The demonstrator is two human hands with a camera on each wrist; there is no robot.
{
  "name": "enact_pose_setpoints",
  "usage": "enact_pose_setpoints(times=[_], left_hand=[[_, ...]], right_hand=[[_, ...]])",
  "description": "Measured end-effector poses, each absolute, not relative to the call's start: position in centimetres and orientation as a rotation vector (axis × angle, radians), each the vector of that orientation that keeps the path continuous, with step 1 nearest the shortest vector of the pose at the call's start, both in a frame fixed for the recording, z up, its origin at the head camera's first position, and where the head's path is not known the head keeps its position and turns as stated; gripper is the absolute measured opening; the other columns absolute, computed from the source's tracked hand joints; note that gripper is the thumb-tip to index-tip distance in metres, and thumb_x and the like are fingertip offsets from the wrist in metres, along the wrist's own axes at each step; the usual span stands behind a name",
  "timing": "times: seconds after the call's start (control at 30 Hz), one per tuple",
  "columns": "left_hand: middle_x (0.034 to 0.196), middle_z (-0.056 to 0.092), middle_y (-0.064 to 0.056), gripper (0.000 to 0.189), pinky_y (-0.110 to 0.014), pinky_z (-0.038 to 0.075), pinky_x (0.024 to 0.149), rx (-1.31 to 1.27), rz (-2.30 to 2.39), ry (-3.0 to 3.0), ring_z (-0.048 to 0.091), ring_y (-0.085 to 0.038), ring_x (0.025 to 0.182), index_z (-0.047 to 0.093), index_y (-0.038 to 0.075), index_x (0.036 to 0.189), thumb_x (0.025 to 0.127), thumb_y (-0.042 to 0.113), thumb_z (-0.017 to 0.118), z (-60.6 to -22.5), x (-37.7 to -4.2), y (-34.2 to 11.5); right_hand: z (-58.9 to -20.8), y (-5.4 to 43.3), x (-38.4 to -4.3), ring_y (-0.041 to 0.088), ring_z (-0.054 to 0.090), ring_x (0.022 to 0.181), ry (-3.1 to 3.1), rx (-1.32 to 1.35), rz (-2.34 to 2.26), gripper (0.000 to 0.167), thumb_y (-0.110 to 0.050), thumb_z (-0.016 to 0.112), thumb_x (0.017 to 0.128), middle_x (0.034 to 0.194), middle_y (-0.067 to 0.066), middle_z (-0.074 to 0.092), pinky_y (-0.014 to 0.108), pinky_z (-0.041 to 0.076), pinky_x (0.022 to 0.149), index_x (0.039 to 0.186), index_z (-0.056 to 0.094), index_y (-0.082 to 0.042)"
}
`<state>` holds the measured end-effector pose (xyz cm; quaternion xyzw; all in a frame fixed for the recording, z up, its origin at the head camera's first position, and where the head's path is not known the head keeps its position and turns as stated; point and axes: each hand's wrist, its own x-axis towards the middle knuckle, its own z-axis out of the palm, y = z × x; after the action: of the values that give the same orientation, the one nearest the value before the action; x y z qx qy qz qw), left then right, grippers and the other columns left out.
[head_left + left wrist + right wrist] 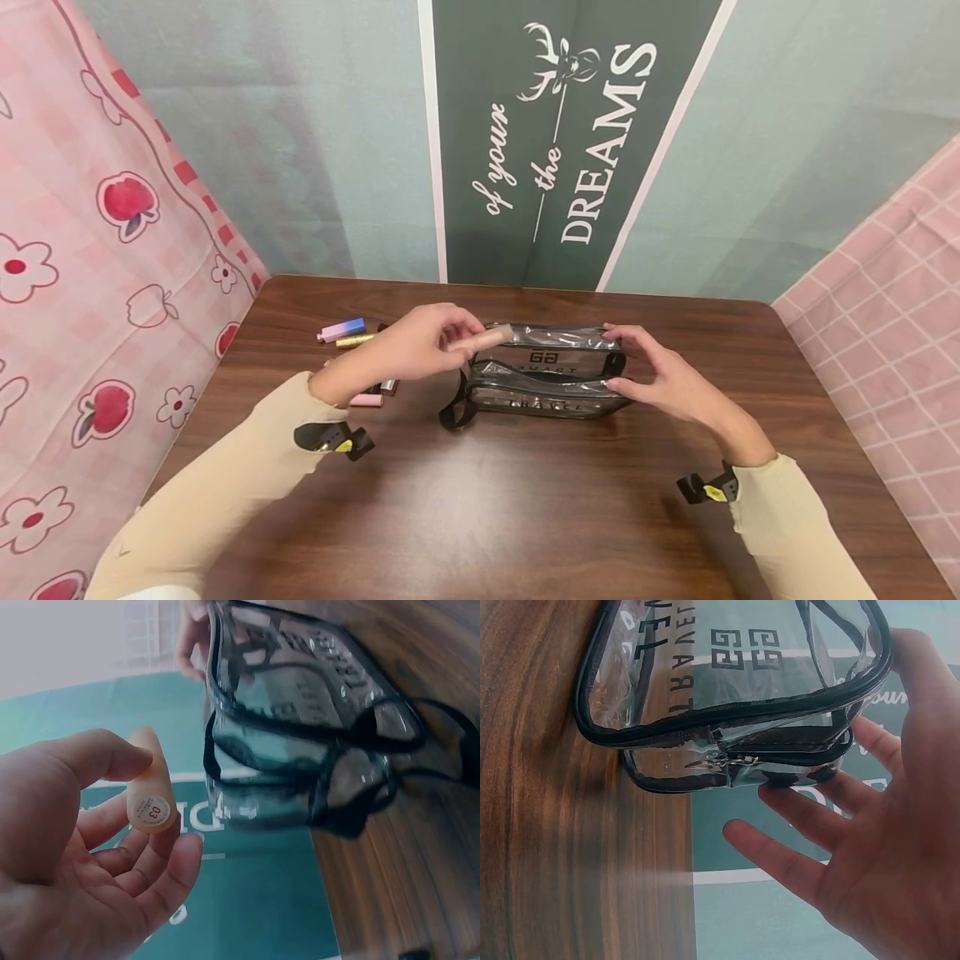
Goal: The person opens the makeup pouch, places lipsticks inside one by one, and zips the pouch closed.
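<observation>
Between thumb and fingers, my left hand [420, 343] pinches a beige lip gloss-like tube [150, 784], its sticker reading 03 toward the left wrist camera. The tube's far end points at the left end of a clear cosmetic bag [543, 407] with black piping and printed letters. The bag stands on the table with its top unzipped and gaping. At its right end is my right hand [678, 387], thumb at the front rim and fingertips at the back rim. In the right wrist view, those fingers spread fairly straight beside the zipper pull [727, 761].
Left of the bag, partly hidden by my left arm, lie a blue-and-pink tube [342, 330], a gold tube [355, 341], a pink tube [366, 401] and other small cosmetics. A black strap [454, 414] hangs from the bag's left end. Cloth hangings surround the wooden table [480, 517].
</observation>
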<state>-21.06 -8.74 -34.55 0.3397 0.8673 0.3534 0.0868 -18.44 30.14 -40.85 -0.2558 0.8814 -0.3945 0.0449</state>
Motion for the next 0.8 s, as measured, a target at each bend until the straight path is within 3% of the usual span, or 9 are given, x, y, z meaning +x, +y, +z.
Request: enact_pose_setpoints(times=[0.17, 0.3, 0.4, 0.6, 0.8], left_hand=[[0.096, 0.067, -0.003, 0.028, -0.024, 0.052, 0.072, 1.075, 0.997, 2.569, 0.06, -0.012, 0.083, 0.07, 0.003, 0.116, 0.088, 0.005, 0.072, -34.4, -21.3, -6.5], [0.098, 0.066, -0.002, 0.028, -0.023, 0.05, 0.074, 1.13, 0.951, 2.587, 0.059, -0.012, 0.085, 0.071, 0.006, 0.115, 0.087, 0.006, 0.072, -34.3, -21.6, -4.5], [0.099, 0.065, -0.001, 0.029, -0.023, 0.049, 0.077, 1.136, 0.921, 2.597, 0.059, -0.012, 0.088, 0.071, 0.007, 0.116, 0.088, 0.007, 0.072, -34.4, -21.7, -3.0], [0.1, 0.064, 0.001, 0.029, -0.026, 0.047, 0.081, 1.164, 0.816, 2.619, 0.059, -0.012, 0.088, 0.071, 0.009, 0.118, 0.089, 0.009, 0.072, -34.8, -21.8, -1.0], [0.095, 0.059, 0.002, 0.025, -0.027, 0.046, 0.078, 1.197, 0.697, 2.672, 0.054, -0.013, 0.08, 0.071, 0.011, 0.115, 0.089, 0.01, 0.072, -35.5, -21.8, -0.3]], right_hand=[[-40.9, 30.0, -18.5, 0.042, 0.05, 0.132, 2.69, -0.787, -1.206, 0.06, -0.009, 0.076, 0.092, 0.158, 0.015, 0.039, 0.053, 0.053, 0.093, 0.143, 0.045, -0.012], [-40.9, 30.0, -18.5, 0.034, 0.053, 0.13, 2.701, -0.784, -1.199, 0.06, -0.008, 0.077, 0.091, 0.158, 0.015, 0.039, 0.043, 0.055, 0.092, 0.142, 0.045, -0.013], [-40.9, 30.1, -18.6, 0.029, 0.053, 0.13, 2.701, -0.788, -1.197, 0.06, -0.008, 0.076, 0.091, 0.157, 0.016, 0.04, 0.043, 0.056, 0.092, 0.142, 0.045, -0.012], [-40.9, 30.1, -18.8, 0.039, 0.052, 0.13, 2.673, -0.798, -1.227, 0.061, -0.007, 0.076, 0.091, 0.157, 0.017, 0.039, 0.052, 0.053, 0.092, 0.143, 0.044, -0.012], [-40.8, 30.1, -19.0, 0.039, 0.052, 0.131, 2.665, -0.783, -1.229, 0.061, -0.007, 0.076, 0.091, 0.158, 0.017, 0.038, 0.042, 0.055, 0.093, 0.143, 0.045, -0.012]])
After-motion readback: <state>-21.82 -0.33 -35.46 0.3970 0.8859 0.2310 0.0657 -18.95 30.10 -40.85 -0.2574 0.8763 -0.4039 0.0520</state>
